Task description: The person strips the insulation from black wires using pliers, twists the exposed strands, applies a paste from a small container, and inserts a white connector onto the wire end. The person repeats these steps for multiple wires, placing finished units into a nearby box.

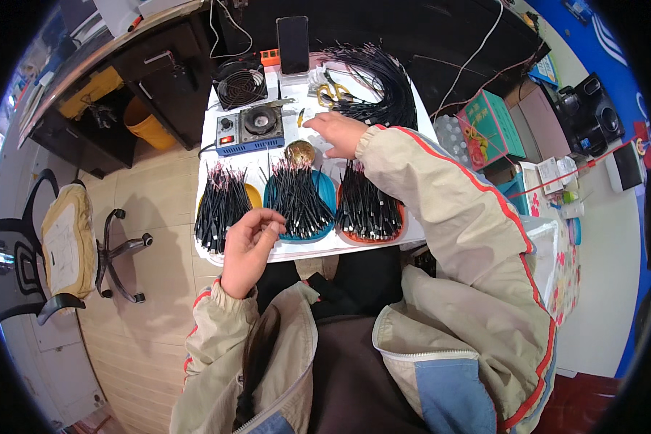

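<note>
My left hand (pixel 250 248) is at the table's front edge, between the cable bundles in the yellow tray (pixel 253 197) and the blue tray (pixel 328 192). Its fingers are loosely bent, and I see nothing held in them. My right hand (pixel 338 133) reaches over the table with fingers stretched out, close to a small yellow-and-black tool (pixel 301 116). Short black cables (pixel 296 199) with pinkish wire ends fill the blue tray. More black cables (pixel 220 206) lie in the yellow tray, and others (pixel 365 206) in the orange-red tray (pixel 400 224). A round brownish pad or dish (pixel 299 152) sits behind the blue tray.
Behind the trays stand a blue control box (pixel 249 130) with a round metal pot, a black fan (pixel 240 85) and a propped phone (pixel 294 45). Yellow-handled scissors (pixel 328 94) lie near a long black cable bundle (pixel 394 83). An office chair (pixel 65 246) is at left.
</note>
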`<act>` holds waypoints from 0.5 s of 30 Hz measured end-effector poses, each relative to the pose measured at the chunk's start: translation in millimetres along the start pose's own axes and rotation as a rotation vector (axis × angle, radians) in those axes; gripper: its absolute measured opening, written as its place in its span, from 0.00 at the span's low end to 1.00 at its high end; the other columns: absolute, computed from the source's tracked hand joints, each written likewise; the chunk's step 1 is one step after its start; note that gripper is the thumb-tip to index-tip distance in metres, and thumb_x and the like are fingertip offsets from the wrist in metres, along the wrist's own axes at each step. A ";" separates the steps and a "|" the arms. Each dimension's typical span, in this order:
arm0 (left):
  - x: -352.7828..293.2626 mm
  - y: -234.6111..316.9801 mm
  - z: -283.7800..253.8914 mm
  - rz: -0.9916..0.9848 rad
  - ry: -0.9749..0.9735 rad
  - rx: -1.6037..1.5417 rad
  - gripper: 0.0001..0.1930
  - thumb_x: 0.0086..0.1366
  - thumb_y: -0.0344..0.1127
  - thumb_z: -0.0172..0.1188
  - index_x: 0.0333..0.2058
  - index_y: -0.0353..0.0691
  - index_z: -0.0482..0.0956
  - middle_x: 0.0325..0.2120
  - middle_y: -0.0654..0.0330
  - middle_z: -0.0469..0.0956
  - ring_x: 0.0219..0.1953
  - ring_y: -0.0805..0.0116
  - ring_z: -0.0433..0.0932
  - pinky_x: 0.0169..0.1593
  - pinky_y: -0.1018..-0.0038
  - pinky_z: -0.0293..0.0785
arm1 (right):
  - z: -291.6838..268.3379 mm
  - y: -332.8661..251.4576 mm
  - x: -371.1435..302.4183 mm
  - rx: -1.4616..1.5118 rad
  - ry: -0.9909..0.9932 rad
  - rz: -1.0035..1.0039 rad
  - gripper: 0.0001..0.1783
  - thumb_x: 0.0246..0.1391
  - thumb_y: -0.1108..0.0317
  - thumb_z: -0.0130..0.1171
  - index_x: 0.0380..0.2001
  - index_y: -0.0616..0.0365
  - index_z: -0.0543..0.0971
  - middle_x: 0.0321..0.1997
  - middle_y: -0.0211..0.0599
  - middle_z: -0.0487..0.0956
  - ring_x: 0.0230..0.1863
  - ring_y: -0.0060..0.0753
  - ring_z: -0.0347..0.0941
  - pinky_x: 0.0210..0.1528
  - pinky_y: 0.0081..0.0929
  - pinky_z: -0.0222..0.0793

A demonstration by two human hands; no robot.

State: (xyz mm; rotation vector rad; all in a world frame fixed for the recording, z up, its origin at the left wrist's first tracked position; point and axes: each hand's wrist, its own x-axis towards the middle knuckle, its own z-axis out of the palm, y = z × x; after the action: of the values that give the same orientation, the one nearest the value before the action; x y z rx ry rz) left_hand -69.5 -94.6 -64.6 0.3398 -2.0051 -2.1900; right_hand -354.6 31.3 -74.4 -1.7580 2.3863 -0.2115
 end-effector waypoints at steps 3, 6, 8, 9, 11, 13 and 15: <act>-1.7 -4.1 -7.6 -0.055 0.037 -0.004 0.07 0.65 0.26 0.53 0.40 0.31 0.75 0.30 0.62 0.77 0.32 0.81 0.73 0.37 0.84 0.68 | 11.2 5.3 19.0 0.068 -0.040 0.002 0.46 0.35 0.68 0.71 0.60 0.59 0.61 0.54 0.51 0.71 0.58 0.52 0.65 0.61 0.39 0.61; 0.2 -7.8 -13.0 -0.066 0.063 -0.011 0.06 0.65 0.26 0.53 0.39 0.31 0.75 0.30 0.62 0.77 0.31 0.81 0.72 0.37 0.83 0.68 | 25.7 9.5 30.8 0.145 -0.075 -0.025 0.50 0.33 0.65 0.72 0.61 0.58 0.60 0.55 0.48 0.72 0.57 0.54 0.65 0.60 0.40 0.61; 3.8 -9.3 -15.6 -0.063 0.055 -0.012 0.06 0.65 0.27 0.53 0.39 0.32 0.75 0.30 0.62 0.77 0.30 0.81 0.72 0.36 0.84 0.68 | 33.4 13.1 34.9 0.256 -0.117 -0.033 0.50 0.32 0.64 0.72 0.61 0.57 0.60 0.55 0.46 0.73 0.57 0.54 0.65 0.60 0.40 0.61; 5.6 -10.3 -15.6 -0.074 0.047 -0.018 0.06 0.65 0.27 0.53 0.39 0.32 0.75 0.30 0.63 0.77 0.30 0.81 0.72 0.36 0.84 0.68 | 36.2 14.9 35.2 0.270 -0.102 -0.061 0.52 0.31 0.63 0.72 0.62 0.55 0.58 0.54 0.42 0.74 0.56 0.53 0.65 0.60 0.40 0.61; 8.0 -12.4 -14.6 -0.086 0.045 -0.032 0.06 0.66 0.27 0.53 0.39 0.32 0.75 0.29 0.63 0.77 0.30 0.82 0.71 0.36 0.84 0.67 | 40.4 16.2 33.7 0.288 -0.062 -0.073 0.52 0.32 0.63 0.71 0.63 0.53 0.56 0.53 0.41 0.74 0.56 0.52 0.65 0.59 0.42 0.61; 8.9 -14.2 -13.3 -0.117 0.036 -0.062 0.06 0.66 0.26 0.53 0.39 0.32 0.75 0.29 0.63 0.77 0.29 0.82 0.71 0.35 0.85 0.67 | 42.4 14.9 30.2 0.288 -0.052 -0.057 0.53 0.33 0.63 0.71 0.63 0.50 0.54 0.53 0.41 0.74 0.56 0.52 0.65 0.59 0.45 0.60; 9.0 -15.8 -12.8 -0.140 0.034 -0.078 0.06 0.66 0.26 0.53 0.39 0.32 0.75 0.29 0.64 0.77 0.29 0.83 0.70 0.35 0.85 0.66 | 42.2 12.3 26.8 0.276 -0.061 -0.032 0.54 0.33 0.65 0.70 0.64 0.47 0.51 0.54 0.41 0.73 0.57 0.52 0.64 0.59 0.48 0.57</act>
State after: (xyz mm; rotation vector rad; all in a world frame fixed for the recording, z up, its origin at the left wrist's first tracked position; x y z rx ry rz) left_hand -74.2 -107.8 -81.9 0.5176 -1.9264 -2.3207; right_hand -364.5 8.8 -119.6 -1.6507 2.1670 -0.4601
